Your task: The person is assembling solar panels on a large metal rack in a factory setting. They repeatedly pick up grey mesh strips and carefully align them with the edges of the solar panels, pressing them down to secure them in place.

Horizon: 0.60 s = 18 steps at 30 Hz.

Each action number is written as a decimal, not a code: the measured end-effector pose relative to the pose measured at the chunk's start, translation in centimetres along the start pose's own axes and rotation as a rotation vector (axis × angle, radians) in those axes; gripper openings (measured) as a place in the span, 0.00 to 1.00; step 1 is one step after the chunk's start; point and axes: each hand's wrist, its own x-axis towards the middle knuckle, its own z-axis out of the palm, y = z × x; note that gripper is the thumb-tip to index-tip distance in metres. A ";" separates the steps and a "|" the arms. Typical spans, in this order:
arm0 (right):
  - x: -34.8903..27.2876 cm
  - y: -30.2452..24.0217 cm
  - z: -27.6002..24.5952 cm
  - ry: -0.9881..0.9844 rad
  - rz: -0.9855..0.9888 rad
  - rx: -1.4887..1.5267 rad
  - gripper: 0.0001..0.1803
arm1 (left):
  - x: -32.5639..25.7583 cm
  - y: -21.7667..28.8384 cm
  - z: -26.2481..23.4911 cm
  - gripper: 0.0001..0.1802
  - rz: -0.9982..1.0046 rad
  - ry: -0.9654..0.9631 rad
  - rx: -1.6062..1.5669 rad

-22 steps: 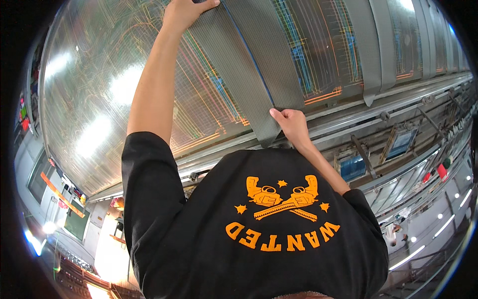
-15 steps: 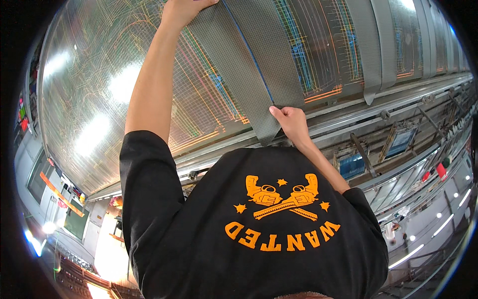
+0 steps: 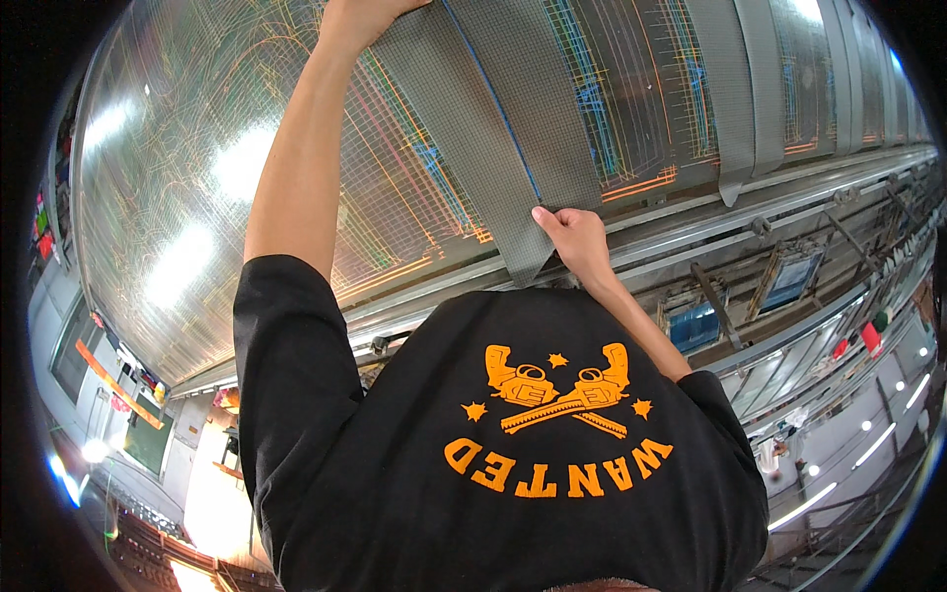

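A grey, finely checked fabric panel [image 3: 444, 128] lies lengthwise on the shiny table, its pointed lower end hanging over the near edge. A narrow blue line [image 3: 498, 104] runs down it. My right hand [image 3: 580, 240] is closed at the panel's near end, its thumb tip at the lower end of the blue line. It grips the grey fabric; the curled fingers are partly hidden. At the top edge of the view, my left hand [image 3: 360, 22] reaches to the panel's left side. Its fingertips are cut off, so its grip does not show.
The long glossy table [image 3: 197, 148] is covered with thin coloured lines. More grey panels [image 3: 725, 99] lie to the right. A metal rail [image 3: 681, 237] runs along the near edge, with blue-meshed frames [image 3: 794, 276] beneath it.
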 end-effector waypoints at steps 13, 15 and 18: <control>0.1 -4.9 -1.8 0.359 -0.768 -0.542 0.21 | -10.8 1.3 10.0 0.42 0.384 0.403 0.412; 2.3 -4.3 -1.6 0.335 -0.938 -0.628 0.35 | -16.8 1.4 14.5 0.43 0.430 0.227 0.386; 5.7 -4.7 -0.9 0.303 -0.997 -0.843 0.42 | -20.5 0.9 16.2 0.42 0.460 0.131 0.354</control>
